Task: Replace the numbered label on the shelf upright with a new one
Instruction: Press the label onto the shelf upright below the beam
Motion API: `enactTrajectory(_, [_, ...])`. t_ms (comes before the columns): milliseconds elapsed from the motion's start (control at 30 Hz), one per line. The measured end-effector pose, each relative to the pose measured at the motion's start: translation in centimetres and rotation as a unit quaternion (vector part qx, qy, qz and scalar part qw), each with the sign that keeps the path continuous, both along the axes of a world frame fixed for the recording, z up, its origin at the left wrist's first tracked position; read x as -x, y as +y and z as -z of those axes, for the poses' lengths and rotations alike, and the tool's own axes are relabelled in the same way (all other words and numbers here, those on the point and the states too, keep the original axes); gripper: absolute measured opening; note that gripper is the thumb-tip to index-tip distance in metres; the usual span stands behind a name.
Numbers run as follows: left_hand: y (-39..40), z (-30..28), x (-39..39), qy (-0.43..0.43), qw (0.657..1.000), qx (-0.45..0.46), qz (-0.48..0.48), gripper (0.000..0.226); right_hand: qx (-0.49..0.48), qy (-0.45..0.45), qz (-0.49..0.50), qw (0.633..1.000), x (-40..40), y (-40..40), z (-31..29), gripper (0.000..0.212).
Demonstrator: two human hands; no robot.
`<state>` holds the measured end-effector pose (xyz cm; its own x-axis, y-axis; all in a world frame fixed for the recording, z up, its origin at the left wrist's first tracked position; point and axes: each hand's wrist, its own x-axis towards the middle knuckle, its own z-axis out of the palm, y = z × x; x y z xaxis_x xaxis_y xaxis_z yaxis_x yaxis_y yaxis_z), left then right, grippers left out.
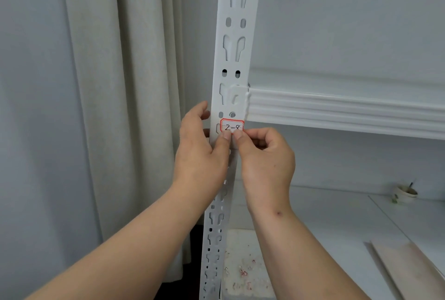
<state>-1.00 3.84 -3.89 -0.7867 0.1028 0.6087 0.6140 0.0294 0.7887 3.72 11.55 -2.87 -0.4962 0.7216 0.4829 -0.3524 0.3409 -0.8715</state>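
label (232, 127) on upright (231, 59), just above both hands' thumbs (226, 135)

Shelf upright (231, 63) runs top to bottom through centre frame. Label (232, 126) sits on its front face, just below the junction where the shelf beam (337, 109) runs off to the right. Left hand (202, 145) on the upright's left side, thumb tip at the label's lower edge; right hand (265, 155) just right of it, thumb tip touching the same edge. Curtain (120, 107) hangs left of and behind the upright. Lower shelf (337, 222) to the right, a small bowl (405, 194) on it far right, flat boards (409, 270) nearer.
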Motion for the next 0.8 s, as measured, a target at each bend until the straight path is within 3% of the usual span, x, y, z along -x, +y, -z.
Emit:
enactTrajectory(167, [0.3, 0.7, 0.0, 0.018, 1.0, -0.002, -0.025, 0.056, 0.001, 0.01, -0.022, 1.0, -0.3, 0.2, 0.1, 0.016])
enactTrajectory(233, [0.0, 0.9, -0.1, 0.096, 0.993, 0.005, -0.067, 0.049, -0.007, 0.014, -0.022, 1.0, -0.3, 0.4, 0.1, 0.015])
enactTrajectory(333, [-0.6, 1.1, 0.2, 0.247, 0.958, 0.048, -0.14, 0.04, -0.016, 0.015, -0.024, 0.999, -0.2, 0.4, -0.4, 0.016])
enactTrajectory(433, [-0.7, 1.3, 0.3, 0.327, 0.922, 0.106, -0.177, 0.028, -0.019, 0.011, -0.029, 0.999, -0.3, 0.5, -0.7, 0.019])
enactTrajectory(800, [-1.5, 1.2, 1.2, 0.369, 0.888, 0.185, -0.201, 0.047, -0.087, -0.02, 0.046, 0.995, -0.2, 0.6, -1.3, 0.017])
